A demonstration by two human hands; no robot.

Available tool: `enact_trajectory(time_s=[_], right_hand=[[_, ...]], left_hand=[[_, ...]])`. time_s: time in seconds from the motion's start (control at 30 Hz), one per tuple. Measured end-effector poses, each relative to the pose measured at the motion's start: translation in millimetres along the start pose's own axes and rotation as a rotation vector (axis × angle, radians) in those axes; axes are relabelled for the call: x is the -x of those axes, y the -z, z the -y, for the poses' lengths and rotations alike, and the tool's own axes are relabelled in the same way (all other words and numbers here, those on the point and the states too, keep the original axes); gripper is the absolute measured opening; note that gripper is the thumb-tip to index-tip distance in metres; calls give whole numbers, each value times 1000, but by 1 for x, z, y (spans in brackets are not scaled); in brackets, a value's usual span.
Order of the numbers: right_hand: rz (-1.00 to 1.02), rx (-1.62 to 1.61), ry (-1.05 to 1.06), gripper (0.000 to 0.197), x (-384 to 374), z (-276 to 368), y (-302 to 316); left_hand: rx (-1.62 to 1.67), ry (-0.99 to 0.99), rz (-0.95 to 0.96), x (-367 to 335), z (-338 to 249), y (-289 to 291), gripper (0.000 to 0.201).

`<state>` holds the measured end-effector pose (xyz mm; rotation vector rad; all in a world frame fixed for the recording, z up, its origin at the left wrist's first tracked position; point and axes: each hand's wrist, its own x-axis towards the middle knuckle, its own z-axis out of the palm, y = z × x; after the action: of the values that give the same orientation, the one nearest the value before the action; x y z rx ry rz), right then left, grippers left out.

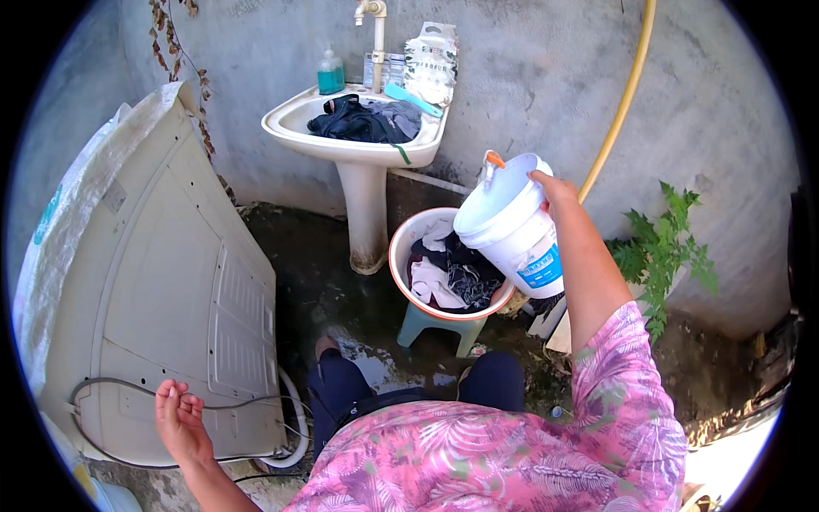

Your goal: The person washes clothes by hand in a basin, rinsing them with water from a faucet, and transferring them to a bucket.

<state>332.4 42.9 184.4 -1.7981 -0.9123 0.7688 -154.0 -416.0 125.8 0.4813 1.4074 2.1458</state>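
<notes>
Pink leaf-print shirt (486, 456) fills six o'clock, the right hand (558, 191) clamped on the rim of a tilted white bucket (507, 242) at two o'clock from the laundry basin (397, 256), seemingly a tipping step needing steady control next, the empty left hand (182, 427) apart at eight.

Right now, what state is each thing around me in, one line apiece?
White bucket, tilted, lifted.
Right hand, closed on the bucket's rim.
Left hand, empty, fingers curled.
Basin, loaded with mixed clothes.
Stool, upright beneath the basin.
Sink, heaped with dark and grey clothes.
Pump bottle, upright.
Tap, no running water visible.
</notes>
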Motion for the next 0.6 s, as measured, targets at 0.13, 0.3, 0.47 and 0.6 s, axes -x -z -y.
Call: enact_trajectory(time_s=[0.13,0.3,0.47,0.6], right_hand=[[-4,12,-20,50,-3,-2,-1],[20,3,-29,50,-7,-5,-1],[31,-5,-6,52,-14,-6,-2],[51,-19,2,51,-10,-2,-2]], left_hand=[[1,3,-7,0,1,-1,20],[-12,2,8,-1,2,-1,22],[-17,2,-30,-1,4,-6,17],[-26,1,-36,-3,5,-1,19]])
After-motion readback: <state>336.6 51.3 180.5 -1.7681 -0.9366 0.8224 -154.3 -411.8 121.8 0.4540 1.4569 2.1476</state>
